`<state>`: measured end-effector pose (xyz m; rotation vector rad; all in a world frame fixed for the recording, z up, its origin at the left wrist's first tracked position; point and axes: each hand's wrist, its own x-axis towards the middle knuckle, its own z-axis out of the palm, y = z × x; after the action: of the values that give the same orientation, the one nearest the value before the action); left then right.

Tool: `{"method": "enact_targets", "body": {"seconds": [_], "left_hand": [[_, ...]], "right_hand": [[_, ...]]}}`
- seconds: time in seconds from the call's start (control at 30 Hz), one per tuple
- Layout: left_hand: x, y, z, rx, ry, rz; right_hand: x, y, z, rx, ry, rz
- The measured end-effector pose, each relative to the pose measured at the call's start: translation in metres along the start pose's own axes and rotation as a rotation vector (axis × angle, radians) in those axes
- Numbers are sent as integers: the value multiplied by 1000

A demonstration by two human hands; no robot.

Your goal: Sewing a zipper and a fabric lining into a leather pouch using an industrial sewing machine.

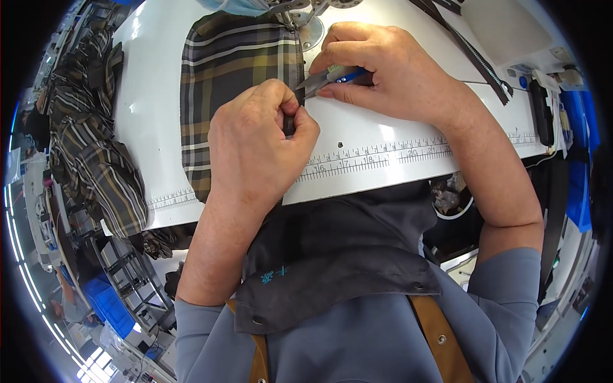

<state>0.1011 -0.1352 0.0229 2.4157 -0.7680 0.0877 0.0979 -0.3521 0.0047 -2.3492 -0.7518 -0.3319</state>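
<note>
A dark plaid fabric piece with white and tan stripes lies on the white sewing table. My left hand pinches its right edge between thumb and bent fingers, over the lower part of the cloth. Close beside it, my right hand is closed around thread snips with grey blades and a blue part. The blades point left and meet the fabric's edge just above my left fingertips. Whether they touch a thread cannot be made out. Part of the cloth is hidden under my left hand.
The sewing machine's metal presser area stands at the far edge of the cloth. A heap of plaid fabric hangs over the table's left side. A black zipper lies at the far right. A printed ruler strip runs along the near edge.
</note>
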Motion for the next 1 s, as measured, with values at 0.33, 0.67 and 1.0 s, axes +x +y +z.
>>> {"method": "enact_targets", "body": {"seconds": [0.33,0.67,1.0], "left_hand": [[-5,-7,7,-108,49,-67],[-9,-6,8,-148,76,-50],[-38,5,-8,-16,-8,45]], "right_hand": [[0,1,5,-31,53,-5],[0,2,9,19,64,-8],[1,2,8,0,61,-42]]}}
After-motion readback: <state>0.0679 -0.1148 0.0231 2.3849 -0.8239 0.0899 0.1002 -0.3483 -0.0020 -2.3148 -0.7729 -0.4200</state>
